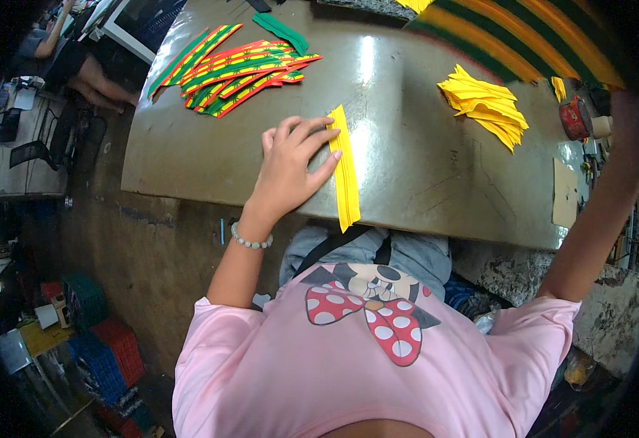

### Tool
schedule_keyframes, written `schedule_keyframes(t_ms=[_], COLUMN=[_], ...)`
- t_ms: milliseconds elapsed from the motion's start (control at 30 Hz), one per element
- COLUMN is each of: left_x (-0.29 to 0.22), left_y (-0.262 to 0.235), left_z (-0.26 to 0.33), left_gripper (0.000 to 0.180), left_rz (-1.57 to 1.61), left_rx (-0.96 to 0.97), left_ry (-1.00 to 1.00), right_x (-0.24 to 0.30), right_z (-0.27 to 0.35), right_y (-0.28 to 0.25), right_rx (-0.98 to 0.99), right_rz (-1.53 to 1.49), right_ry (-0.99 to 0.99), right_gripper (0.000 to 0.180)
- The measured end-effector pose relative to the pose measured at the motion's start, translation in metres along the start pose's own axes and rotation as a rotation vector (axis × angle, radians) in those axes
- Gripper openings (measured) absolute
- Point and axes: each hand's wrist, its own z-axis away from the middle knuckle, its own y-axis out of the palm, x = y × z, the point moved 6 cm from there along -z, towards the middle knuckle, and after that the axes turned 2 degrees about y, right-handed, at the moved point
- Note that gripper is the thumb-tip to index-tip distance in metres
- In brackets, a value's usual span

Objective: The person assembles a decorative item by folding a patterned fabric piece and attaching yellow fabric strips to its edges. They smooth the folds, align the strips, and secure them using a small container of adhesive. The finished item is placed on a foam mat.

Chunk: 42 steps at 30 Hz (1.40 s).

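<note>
My left hand point(296, 162) rests on the table with its fingers apart. Its fingertips and thumb lie on top of a folded yellow strip point(346, 186), whose lower end reaches the table's near edge. At the upper right, my right hand point(630, 120) is raised, dark and blurred, with its fingers hidden. A large sheet with green and orange stripes point(517, 33) is lifted over the table from that hand, smeared by motion. To the right on the table lies a fanned pile of yellow strips point(486, 108).
Patterned red, yellow and green strips point(243, 69) lie piled at the far left, with a plain green strip point(281, 33) beside them. A red round container point(575, 118) and a tan card point(564, 193) are at the right edge. Another person's legs point(100, 80) show at far left.
</note>
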Motion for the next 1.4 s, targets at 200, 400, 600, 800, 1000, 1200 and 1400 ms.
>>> schedule_keyframes(t_ms=[200,400,600,800,1000,1200,1400], left_x=[0.016,0.016,0.014,0.015,0.015,0.017,0.017], left_y=[0.006,0.009,0.009,0.011,0.01,0.011,0.011], left_z=[-0.014,-0.015,-0.015,-0.016,-0.015,-0.014,-0.015], left_gripper=[0.023,0.02,0.023,0.028,0.037,0.047,0.054], left_rz=[0.035,0.044,0.019,0.003,-0.07,-0.1,-0.114], left_rx=[0.033,-0.021,-0.016,-0.005,-0.026,-0.033,-0.018], left_ry=[-0.016,-0.014,-0.015,-0.043,-0.059,-0.094,-0.104], right_x=[-0.028,-0.053,-0.039,-0.031,-0.03,-0.027,-0.028], right_z=[0.131,0.199,0.208,0.219,0.221,0.221,0.221], right_y=[0.142,0.181,0.188,0.183,0.181,0.179,0.179], right_rx=[0.669,0.678,0.802,0.76,0.775,0.779,0.769], right_rz=[0.051,0.09,0.304,0.361,0.433,0.472,0.469], right_ry=[-0.159,-0.051,-0.242,-0.312,-0.392,-0.461,-0.488], right_gripper=[0.061,0.049,0.049,0.049,0.047,0.044,0.044])
